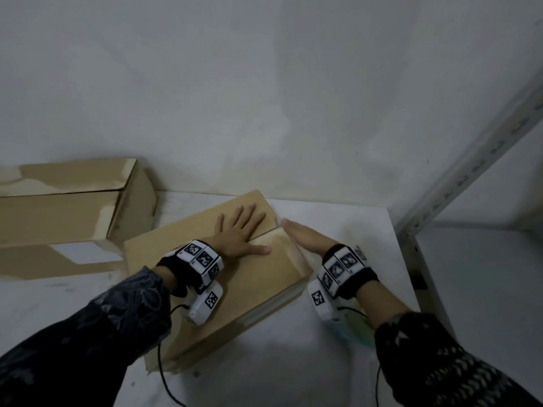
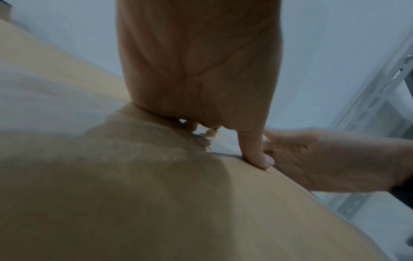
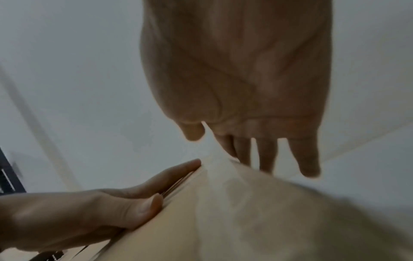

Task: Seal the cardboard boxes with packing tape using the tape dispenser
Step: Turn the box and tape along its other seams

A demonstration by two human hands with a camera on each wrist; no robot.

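A closed brown cardboard box (image 1: 211,292) lies at an angle on the white table (image 1: 293,365). My left hand (image 1: 241,232) presses flat on its top flaps, fingers spread, thumb along the seam. My right hand (image 1: 304,235) lies flat against the box's right side near the far corner, fingers straight. In the left wrist view the left thumb (image 2: 257,151) presses at the box's (image 2: 156,194) edge, with the right hand (image 2: 324,159) beside it. The right wrist view shows the right hand's fingers (image 3: 308,159) over the box (image 3: 245,220) and the left hand (image 3: 100,211) flat on it. No dispenser is clearly visible.
A longer cardboard box (image 1: 58,212) with a white label lies at the back left against the wall. A perforated metal shelf upright (image 1: 470,174) rises at the right. A pale green object (image 1: 357,330) sits mostly hidden under my right wrist.
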